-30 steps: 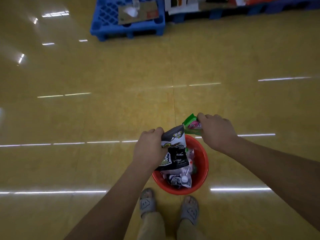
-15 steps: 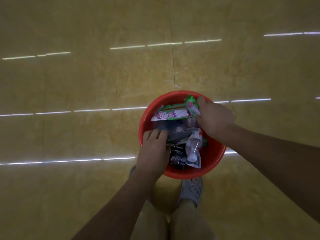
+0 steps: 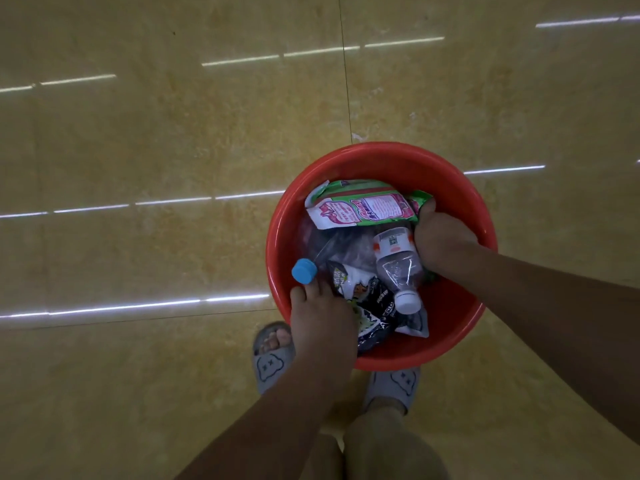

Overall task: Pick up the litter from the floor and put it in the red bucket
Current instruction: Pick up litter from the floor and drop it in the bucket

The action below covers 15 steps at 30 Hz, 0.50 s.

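Your wrapper [image 3: 363, 209], green and pink, lies across the far side of the bucket [image 3: 381, 152], long axis left to right, its white end pointing left. Your right hand [image 3: 443, 240] is at its right end, fingers curled and thumb pinching the green tip. Just nearer, a clear bottle [image 3: 398, 265] lies with its long axis far to near, label end far and white cap [image 3: 408, 301] pointing toward you. A black-and-white packet [image 3: 370, 306] sits at the near left of the bucket, partly under your left hand [image 3: 322, 323]. That hand's fingers bend down over the packet's left edge, and you cannot tell whether they clasp it. A blue cap [image 3: 304, 270] shows at the left rim; whatever it belongs to is lost in dim, clear plastic in the middle. The bucket stands on the yellow floor [image 3: 138, 150], its near edge covering the toes of your right slipper [image 3: 394, 382].
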Tool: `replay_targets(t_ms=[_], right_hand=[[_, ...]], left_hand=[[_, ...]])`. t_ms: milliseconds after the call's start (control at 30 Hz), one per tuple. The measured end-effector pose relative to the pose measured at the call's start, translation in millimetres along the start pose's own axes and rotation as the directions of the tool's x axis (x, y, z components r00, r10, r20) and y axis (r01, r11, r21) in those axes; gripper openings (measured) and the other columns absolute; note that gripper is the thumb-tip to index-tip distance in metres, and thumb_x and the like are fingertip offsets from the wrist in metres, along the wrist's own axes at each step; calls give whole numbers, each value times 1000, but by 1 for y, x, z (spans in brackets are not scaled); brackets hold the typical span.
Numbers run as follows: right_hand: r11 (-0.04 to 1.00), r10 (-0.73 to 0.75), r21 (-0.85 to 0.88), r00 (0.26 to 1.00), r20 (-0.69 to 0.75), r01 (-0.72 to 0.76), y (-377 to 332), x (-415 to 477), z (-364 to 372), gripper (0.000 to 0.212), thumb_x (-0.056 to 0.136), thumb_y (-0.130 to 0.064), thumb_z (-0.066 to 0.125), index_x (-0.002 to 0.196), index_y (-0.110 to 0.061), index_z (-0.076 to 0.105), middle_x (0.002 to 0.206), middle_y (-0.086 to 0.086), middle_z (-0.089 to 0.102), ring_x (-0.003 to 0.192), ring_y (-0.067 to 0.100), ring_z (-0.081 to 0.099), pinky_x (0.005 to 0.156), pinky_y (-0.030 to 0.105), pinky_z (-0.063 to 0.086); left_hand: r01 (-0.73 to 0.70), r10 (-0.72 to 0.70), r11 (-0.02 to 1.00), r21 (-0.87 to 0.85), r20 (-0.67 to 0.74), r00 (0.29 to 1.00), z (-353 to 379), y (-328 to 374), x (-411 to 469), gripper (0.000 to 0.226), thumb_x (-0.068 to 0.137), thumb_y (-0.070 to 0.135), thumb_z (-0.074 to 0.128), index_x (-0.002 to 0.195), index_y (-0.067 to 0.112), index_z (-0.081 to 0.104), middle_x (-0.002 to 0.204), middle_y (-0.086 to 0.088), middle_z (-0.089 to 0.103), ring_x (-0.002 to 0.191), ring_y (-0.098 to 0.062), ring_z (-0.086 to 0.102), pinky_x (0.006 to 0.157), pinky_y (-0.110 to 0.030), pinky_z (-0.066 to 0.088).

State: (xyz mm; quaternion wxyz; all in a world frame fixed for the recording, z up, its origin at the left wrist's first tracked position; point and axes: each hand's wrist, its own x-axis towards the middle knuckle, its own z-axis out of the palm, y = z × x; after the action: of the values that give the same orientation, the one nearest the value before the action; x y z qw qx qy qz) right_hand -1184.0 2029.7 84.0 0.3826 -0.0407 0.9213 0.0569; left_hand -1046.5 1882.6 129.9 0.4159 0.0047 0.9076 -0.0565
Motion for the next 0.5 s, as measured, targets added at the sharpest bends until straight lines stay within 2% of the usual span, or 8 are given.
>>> replay_targets(t_ms=[133, 267, 333, 367, 433, 500], right_hand=[[1000, -19, -17, 996, 91, 21, 2, 15, 2, 75, 94, -11, 42, 150, 4, -6, 136, 24, 49, 119, 38, 55, 96, 45, 46], [997, -74, -8, 970, 232, 78, -2, 10, -18, 70, 93, -9, 46, 148, 11, 7, 147, 30, 32, 121, 37, 53, 96, 36, 43], [998, -57, 37, 960, 274, 48, -1, 0, -33, 70, 96, -10, 45, 147, 13, 4, 139, 28, 46, 118, 34, 56, 84, 31, 44], [998, -63, 44, 959, 278, 53, 0, -5, -40, 67, 96, -13, 47, 145, 14, 11, 132, 26, 53, 115, 34, 58, 80, 31, 44], [994, -105, 45, 959, 263, 97, 5, -14, -53, 47, 95, -16, 52, 132, 9, 39, 122, 21, 61, 108, 32, 61, 78, 31, 46], [992, -129, 25, 960, 250, 127, 10, -25, -64, 33, 92, -14, 54, 119, 5, 52, 117, 20, 63, 104, 32, 63, 76, 30, 45]], left_hand=[[-28, 18, 991, 132, 73, 997, 0, -8, 27, 28, 92, 17, 47, 115, 19, 63, 119, -6, 57, 118, -28, 44, 97, -44, 34], [-22, 15, 991, 134, 56, 998, 0, -16, 32, 28, 95, 10, 44, 116, 14, 63, 120, -8, 58, 117, -31, 49, 98, -42, 40], [-23, 19, 995, 99, 47, 999, -5, -18, 26, 26, 95, 8, 43, 111, 11, 64, 116, -9, 60, 113, -31, 50, 96, -40, 40], [-11, 8, 997, 73, 39, 999, -9, -19, 22, 25, 95, 8, 44, 111, 9, 64, 118, -10, 59, 113, -31, 49, 95, -39, 41], [33, -33, 999, -2, 6, 999, -21, -22, 9, 28, 95, 7, 44, 116, 5, 62, 122, -16, 52, 115, -32, 45, 93, -37, 43], [37, -38, 998, -54, -19, 999, -33, -24, -9, 31, 94, 6, 42, 118, 7, 62, 119, -14, 50, 112, -29, 42, 87, -35, 44]])
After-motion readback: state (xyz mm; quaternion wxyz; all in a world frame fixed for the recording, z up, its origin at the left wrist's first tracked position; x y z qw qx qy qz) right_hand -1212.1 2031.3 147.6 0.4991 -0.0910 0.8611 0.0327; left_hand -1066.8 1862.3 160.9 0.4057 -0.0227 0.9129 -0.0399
